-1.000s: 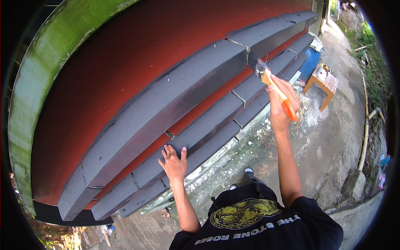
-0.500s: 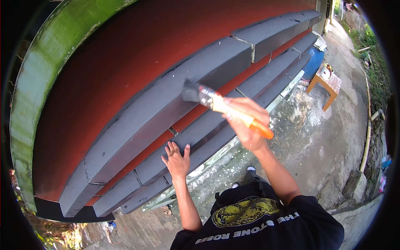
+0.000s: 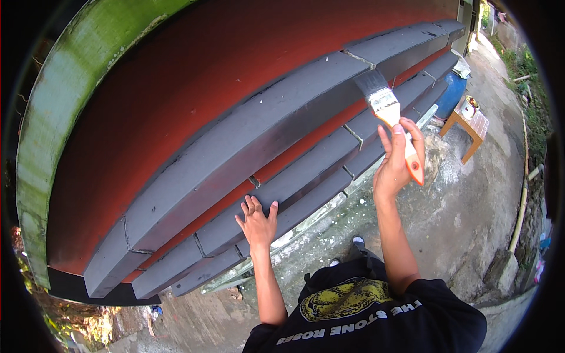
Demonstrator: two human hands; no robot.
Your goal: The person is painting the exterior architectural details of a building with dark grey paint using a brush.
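My right hand [image 3: 395, 157] grips a wide paintbrush [image 3: 386, 103] with a pale handle tipped in orange. Its dark, paint-coated bristles touch the front face of the upper dark grey ledge [image 3: 253, 129], just by a joint. My left hand [image 3: 256, 225] rests with fingers apart on the middle grey ledge [image 3: 309, 167], left of and below the brush. These curved, stepped ledges have narrow joints and red strips between them, against a red wall [image 3: 118, 153].
Green curved trim [image 3: 70, 106] borders the wall on the left. At right stand a small wooden table [image 3: 474, 126] with a paint can [image 3: 469, 106] on it and a blue barrel [image 3: 449, 91]. Concrete ground [image 3: 447, 212] lies below, with a pale pipe [image 3: 519, 212] along a planted edge.
My right hand and the brush swung left and down along the upper ledge, then moved back right to near the joint. My left hand shifted slightly right, still on the middle ledge.
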